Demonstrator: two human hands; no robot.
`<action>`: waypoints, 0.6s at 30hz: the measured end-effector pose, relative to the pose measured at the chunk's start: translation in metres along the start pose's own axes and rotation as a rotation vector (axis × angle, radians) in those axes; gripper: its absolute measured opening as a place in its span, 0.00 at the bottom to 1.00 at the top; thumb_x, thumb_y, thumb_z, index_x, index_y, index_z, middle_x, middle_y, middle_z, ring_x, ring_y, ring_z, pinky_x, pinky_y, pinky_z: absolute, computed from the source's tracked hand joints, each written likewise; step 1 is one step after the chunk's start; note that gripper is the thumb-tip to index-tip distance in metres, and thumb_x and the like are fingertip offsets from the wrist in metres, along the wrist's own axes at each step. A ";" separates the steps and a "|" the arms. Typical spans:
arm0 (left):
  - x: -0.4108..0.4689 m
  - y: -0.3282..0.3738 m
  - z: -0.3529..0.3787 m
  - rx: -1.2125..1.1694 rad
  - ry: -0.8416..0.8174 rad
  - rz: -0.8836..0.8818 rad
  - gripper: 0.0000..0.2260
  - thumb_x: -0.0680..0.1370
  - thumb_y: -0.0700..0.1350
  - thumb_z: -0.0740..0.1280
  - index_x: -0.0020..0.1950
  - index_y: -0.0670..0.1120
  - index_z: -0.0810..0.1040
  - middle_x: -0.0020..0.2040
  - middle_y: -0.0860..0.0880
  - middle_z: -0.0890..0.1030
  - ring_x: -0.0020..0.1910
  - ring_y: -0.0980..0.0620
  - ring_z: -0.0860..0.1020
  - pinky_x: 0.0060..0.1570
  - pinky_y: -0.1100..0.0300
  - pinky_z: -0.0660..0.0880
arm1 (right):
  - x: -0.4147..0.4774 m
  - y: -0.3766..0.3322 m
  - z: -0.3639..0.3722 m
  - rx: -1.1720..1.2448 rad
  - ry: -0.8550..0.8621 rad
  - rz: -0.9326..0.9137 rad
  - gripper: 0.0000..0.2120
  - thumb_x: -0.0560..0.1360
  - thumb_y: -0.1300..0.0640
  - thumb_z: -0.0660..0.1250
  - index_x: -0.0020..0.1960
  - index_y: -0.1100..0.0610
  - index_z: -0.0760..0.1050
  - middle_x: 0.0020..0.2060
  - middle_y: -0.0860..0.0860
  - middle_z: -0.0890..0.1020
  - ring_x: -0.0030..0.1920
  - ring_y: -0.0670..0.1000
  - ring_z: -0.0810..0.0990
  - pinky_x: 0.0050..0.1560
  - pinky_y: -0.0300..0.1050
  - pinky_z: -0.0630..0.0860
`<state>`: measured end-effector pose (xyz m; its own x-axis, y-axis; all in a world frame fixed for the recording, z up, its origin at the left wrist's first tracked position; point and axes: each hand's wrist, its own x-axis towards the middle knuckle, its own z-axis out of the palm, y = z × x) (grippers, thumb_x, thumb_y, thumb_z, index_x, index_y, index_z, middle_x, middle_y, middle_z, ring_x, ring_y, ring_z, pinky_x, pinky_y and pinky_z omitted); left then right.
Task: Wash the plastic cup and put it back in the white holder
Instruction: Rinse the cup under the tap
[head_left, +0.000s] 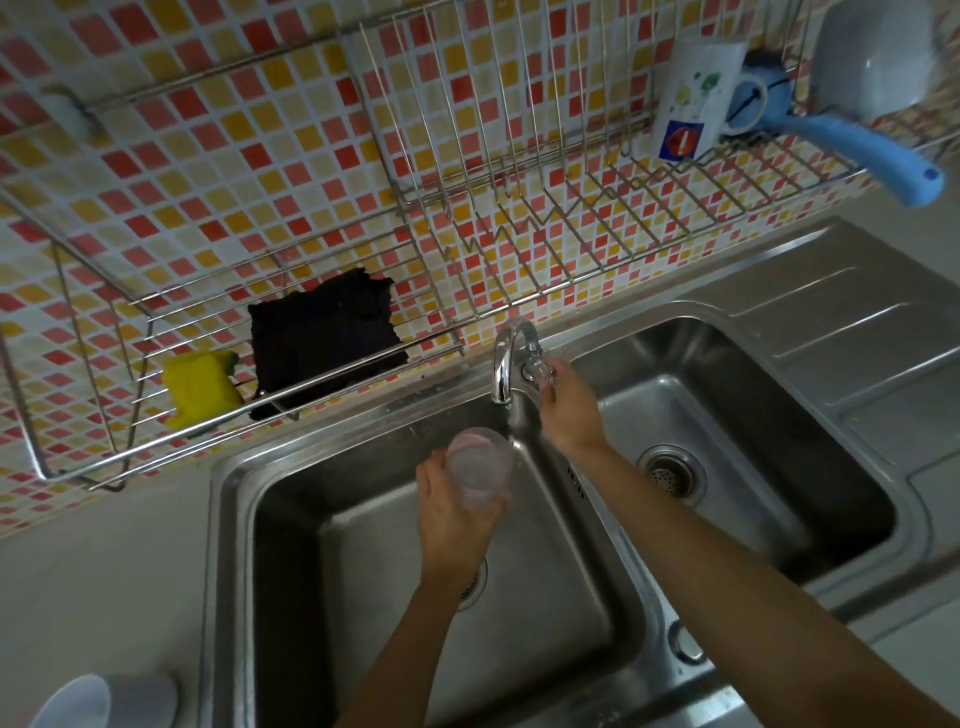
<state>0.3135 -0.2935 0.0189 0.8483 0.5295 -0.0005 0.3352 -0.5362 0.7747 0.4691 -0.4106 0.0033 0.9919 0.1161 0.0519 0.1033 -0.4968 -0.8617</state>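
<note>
Plastic cup (480, 467), head view only: your left hand (452, 514) grips it round the side, mouth tipped up toward the tap (506, 358). It's held over the left basin (363, 571), just below and beside the spout, so run-off lands in the basin. Your right hand (569, 410) is curled round the knob on the tap: one of your hands for water, the other for aiming. Can't tell if water is running.

My read: rinse step, early. The white holder (104, 701) looks to be the tub at the near-left corner of the bench (104, 571), partly cut off and well apart from the cup. Sponge (200, 389) and dark cloth (324, 343) sit in the wire rack (78, 467) on the wall if you want a scrub. Mind the wet grip on the carry.
</note>
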 end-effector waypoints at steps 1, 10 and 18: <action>-0.002 -0.006 -0.001 0.040 -0.015 -0.002 0.32 0.64 0.42 0.79 0.63 0.41 0.68 0.57 0.48 0.69 0.53 0.48 0.75 0.43 0.60 0.72 | -0.010 0.007 0.001 -0.051 -0.001 -0.043 0.14 0.81 0.59 0.58 0.66 0.56 0.69 0.56 0.53 0.77 0.56 0.52 0.76 0.54 0.46 0.74; -0.015 -0.066 -0.004 0.418 -0.165 0.057 0.29 0.66 0.39 0.75 0.64 0.45 0.71 0.57 0.45 0.69 0.55 0.45 0.71 0.46 0.56 0.76 | -0.083 0.084 -0.002 -0.692 -0.173 -0.085 0.31 0.81 0.52 0.52 0.77 0.65 0.43 0.77 0.62 0.47 0.77 0.60 0.45 0.74 0.53 0.42; -0.013 -0.077 -0.008 0.736 -0.156 0.172 0.34 0.59 0.30 0.73 0.65 0.41 0.72 0.58 0.38 0.73 0.54 0.39 0.74 0.54 0.49 0.77 | -0.092 0.100 0.004 -0.827 -0.165 -0.149 0.30 0.80 0.60 0.54 0.76 0.66 0.44 0.76 0.63 0.48 0.76 0.60 0.46 0.74 0.54 0.44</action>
<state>0.2728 -0.2538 -0.0360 0.9426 0.3302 -0.0495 0.3339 -0.9303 0.1518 0.3878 -0.4673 -0.0899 0.9467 0.3222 0.0058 0.3166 -0.9266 -0.2029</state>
